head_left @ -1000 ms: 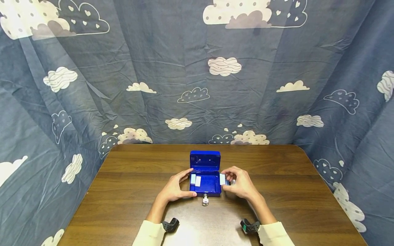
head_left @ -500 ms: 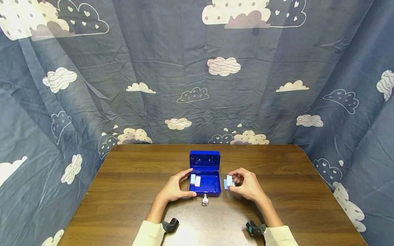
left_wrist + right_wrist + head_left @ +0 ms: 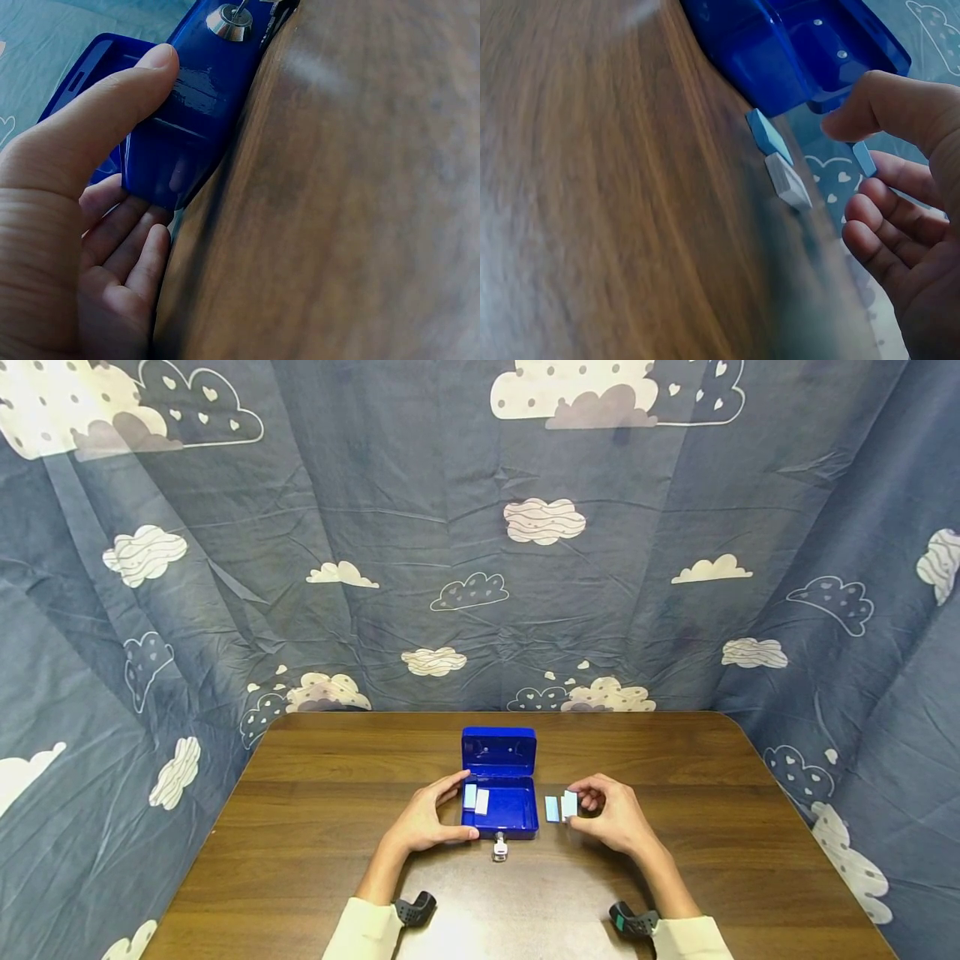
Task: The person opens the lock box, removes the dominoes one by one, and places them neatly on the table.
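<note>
A blue metal cash box sits on the table with its lid raised and a key in its front lock. My left hand grips the box's left end, thumb at the front and fingers toward the back. Inside, on the left, lie a light blue block and a white block. Right of the box, my right hand pinches a small light blue block between thumb and index finger. Close beside it on the table lie a blue block and a white block.
A brown wooden table carries everything, with a cloud-patterned dark curtain hanging behind and along both sides. Black bands are strapped at both wrists.
From the box's right edge, my right hand has moved right with the light blue block, uncovering the blue block on the table. My left hand has stayed on the cash box.
</note>
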The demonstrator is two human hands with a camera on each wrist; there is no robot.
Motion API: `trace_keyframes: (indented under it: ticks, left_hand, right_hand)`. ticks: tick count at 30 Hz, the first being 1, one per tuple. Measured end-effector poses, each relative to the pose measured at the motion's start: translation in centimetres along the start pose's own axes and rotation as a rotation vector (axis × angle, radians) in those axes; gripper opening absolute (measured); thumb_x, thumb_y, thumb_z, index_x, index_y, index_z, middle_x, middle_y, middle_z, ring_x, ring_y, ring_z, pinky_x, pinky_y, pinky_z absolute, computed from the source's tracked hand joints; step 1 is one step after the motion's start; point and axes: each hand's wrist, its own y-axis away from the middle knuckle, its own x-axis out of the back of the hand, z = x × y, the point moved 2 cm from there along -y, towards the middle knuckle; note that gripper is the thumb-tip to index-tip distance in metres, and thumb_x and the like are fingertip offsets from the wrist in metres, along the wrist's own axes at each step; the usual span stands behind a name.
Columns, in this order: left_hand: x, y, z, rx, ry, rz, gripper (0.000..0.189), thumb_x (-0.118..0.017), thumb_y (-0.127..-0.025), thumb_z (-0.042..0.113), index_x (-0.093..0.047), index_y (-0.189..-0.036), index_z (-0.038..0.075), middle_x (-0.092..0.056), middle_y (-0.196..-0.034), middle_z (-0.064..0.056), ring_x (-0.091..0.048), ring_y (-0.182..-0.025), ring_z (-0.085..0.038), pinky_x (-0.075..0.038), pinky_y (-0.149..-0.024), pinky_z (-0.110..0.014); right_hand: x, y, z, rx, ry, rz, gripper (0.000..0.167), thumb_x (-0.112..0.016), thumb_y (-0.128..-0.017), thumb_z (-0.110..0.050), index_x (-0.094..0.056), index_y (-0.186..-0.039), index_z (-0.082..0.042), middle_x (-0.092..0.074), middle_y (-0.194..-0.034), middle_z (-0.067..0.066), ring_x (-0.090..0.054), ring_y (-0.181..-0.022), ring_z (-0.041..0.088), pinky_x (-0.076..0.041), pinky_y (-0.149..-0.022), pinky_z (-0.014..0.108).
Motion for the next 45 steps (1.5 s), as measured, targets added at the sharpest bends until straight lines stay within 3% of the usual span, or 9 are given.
trace_keyframes:
  ticks: [7, 13, 20, 25, 37, 45]
  left_hand:
    - [0.0, 0.0, -0.4, 0.023, -0.021, -0.019, 0.097, -0.095, -0.074, 0.028, -0.044, -0.154, 0.005, -0.052, -0.154, -0.018, -0.054, -0.14, -0.033, -0.045, -0.119, -0.041]
    - [0.1, 0.0, -0.2, -0.01, -0.015, -0.009, 0.097, -0.095, -0.074, 0.026, -0.044, -0.153, 0.001, -0.053, -0.152, -0.022, -0.054, -0.138, -0.039, -0.046, -0.118, -0.047]
    - [0.0, 0.1, -0.1, 0.036, -0.013, -0.009, 0.097, -0.095, -0.073, 0.027, -0.045, -0.154, 0.006, -0.052, -0.153, -0.018, -0.054, -0.139, -0.034, -0.045, -0.119, -0.044]
    - [0.0, 0.1, -0.1, 0.018, -0.007, -0.009, 0.096, -0.095, -0.074, 0.025, -0.045, -0.154, 0.004, -0.052, -0.153, -0.021, -0.054, -0.138, -0.039, -0.046, -0.118, -0.048]
    - [0.0, 0.1, 0.0, 0.035, -0.018, -0.013, 0.098, -0.095, -0.073, 0.027, -0.045, -0.155, 0.006, -0.052, -0.154, -0.018, -0.054, -0.139, -0.035, -0.046, -0.118, -0.043]
    - [0.1, 0.1, -0.1, 0.004, -0.02, -0.011, 0.097, -0.094, -0.075, 0.027, -0.044, -0.154, 0.002, -0.052, -0.152, -0.022, -0.055, -0.137, -0.04, -0.046, -0.117, -0.048]
  right_hand:
    - [0.2, 0.4, 0.5, 0.003, -0.005, 0.005, 0.038, -0.088, -0.063, -0.001, -0.077, -0.099, -0.006, -0.067, -0.079, 0.007, -0.062, -0.07, 0.021, -0.053, -0.06, 0.022]
    - [0.4, 0.5, 1.2, -0.03, 0.001, -0.011, 0.038, -0.087, -0.064, -0.001, -0.077, -0.099, -0.009, -0.067, -0.08, 0.007, -0.063, -0.071, 0.022, -0.054, -0.061, 0.023]
    - [0.9, 0.6, 1.8, -0.054, 0.06, -0.032, 0.038, -0.088, -0.066, -0.003, -0.078, -0.102, -0.009, -0.067, -0.083, 0.002, -0.062, -0.074, 0.017, -0.055, -0.064, 0.022]
    - [1.3, 0.8, 1.8, -0.061, 0.071, -0.035, 0.038, -0.087, -0.067, -0.004, -0.078, -0.103, -0.009, -0.068, -0.085, 0.002, -0.061, -0.075, 0.014, -0.054, -0.065, 0.021]
    - [1.2, 0.8, 2.4, -0.078, 0.114, -0.068, 0.038, -0.088, -0.066, -0.008, -0.078, -0.102, -0.009, -0.067, -0.084, -0.001, -0.06, -0.076, 0.012, -0.052, -0.066, 0.02]
    - [1.0, 0.7, 2.6, -0.075, 0.126, -0.067, 0.038, -0.089, -0.064, -0.007, -0.078, -0.1, -0.01, -0.065, -0.083, -0.002, -0.058, -0.076, 0.009, -0.05, -0.065, 0.019]
